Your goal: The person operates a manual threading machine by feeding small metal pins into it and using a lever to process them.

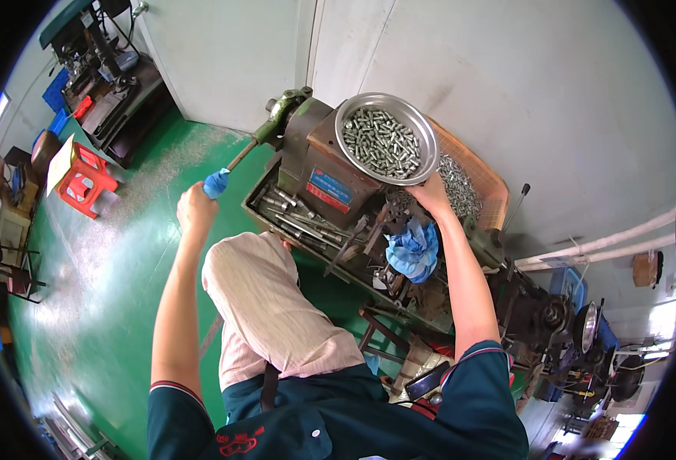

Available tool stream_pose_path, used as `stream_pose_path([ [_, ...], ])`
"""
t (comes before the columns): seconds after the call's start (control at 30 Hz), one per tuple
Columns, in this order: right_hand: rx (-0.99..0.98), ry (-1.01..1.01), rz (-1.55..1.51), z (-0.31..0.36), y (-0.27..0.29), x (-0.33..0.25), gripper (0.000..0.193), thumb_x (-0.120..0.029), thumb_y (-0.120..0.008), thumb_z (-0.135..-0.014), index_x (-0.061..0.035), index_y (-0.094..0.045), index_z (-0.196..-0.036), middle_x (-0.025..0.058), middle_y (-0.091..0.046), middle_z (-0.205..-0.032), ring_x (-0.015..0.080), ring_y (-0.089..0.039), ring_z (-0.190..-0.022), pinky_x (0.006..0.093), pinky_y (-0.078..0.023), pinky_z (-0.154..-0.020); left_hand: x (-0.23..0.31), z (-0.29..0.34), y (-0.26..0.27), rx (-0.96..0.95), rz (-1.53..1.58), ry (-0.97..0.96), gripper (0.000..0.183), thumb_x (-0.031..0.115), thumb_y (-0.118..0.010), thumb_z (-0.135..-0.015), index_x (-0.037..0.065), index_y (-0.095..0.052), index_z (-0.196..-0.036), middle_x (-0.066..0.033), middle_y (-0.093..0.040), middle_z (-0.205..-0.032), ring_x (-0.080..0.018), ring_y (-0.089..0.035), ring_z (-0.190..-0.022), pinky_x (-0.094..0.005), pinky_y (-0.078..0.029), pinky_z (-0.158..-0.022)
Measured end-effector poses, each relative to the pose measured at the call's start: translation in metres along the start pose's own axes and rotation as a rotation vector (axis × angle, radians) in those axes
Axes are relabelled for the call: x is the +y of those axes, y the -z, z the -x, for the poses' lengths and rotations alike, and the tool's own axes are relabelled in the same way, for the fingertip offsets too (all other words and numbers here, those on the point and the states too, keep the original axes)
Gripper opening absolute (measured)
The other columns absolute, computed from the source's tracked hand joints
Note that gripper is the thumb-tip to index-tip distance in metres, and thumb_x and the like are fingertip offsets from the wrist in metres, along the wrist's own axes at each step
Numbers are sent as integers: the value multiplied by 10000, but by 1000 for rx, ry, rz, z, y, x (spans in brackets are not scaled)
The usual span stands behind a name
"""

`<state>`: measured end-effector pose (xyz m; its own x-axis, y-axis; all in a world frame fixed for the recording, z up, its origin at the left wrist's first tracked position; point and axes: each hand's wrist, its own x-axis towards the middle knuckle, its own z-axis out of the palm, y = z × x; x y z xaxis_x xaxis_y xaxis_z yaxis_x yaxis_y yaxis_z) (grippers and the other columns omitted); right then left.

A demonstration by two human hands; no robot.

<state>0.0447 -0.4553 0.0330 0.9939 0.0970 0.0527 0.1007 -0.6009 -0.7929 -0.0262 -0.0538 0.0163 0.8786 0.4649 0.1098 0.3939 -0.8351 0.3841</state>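
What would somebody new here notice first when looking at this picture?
Probably the shiny bowl of small metal pieces over the machine, with the right hand at its near rim. Then the crumpled blue bundle left of the right forearm, and the red stool on the green floor toward the upper left.

This is a metalworking workshop: a worn machine (298,147) with a long lever (242,156) stands by a tray (259,218) of metal rods (305,227), a steel bowl (428,138) holds many short metal pins (382,144), and an orange-brown plastic basket (497,186) contains more small metal parts (461,188). Across the glossy green floor (135,264) is what looks like a drill press (95,47), and further dark machinery (537,307) stands at the right.
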Motion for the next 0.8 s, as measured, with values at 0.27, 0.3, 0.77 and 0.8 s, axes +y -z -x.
stream_pose_path([
  [0.27,-54,-22,12,2,11,-12,205,-58,-629,-623,-18,-620,-824,67,-632,-762,136,-589,-741,255,-447,-668,17,17,6,-40,32,18,163,62,-532,-632,59,-584,-786,-164,-590,-736,-331,-569,-728,-401,-447,-647],
  [0.3,-120,-58,55,0,18,-7,195,-65,-634,-616,-23,-627,-806,66,-633,-735,134,-591,-725,257,-451,-653,16,17,6,-32,36,12,157,61,-532,-630,58,-583,-779,-164,-590,-731,-330,-569,-725,-401,-448,-645],
  [0.77,26,565,586,-45,0,-111,82,-135,-623,-603,-105,-614,-679,32,-582,-720,218,-493,-815,326,-417,-737,13,18,3,1,37,-2,140,72,-541,-626,58,-574,-760,-166,-590,-719,-334,-571,-711,-401,-453,-636],
  [0.8,27,567,584,-48,-3,-114,82,-135,-623,-603,-105,-614,-679,32,-582,-720,218,-493,-815,326,-417,-737,13,18,3,0,36,-4,137,71,-541,-624,58,-573,-757,-165,-590,-719,-333,-571,-710,-402,-453,-634],
])
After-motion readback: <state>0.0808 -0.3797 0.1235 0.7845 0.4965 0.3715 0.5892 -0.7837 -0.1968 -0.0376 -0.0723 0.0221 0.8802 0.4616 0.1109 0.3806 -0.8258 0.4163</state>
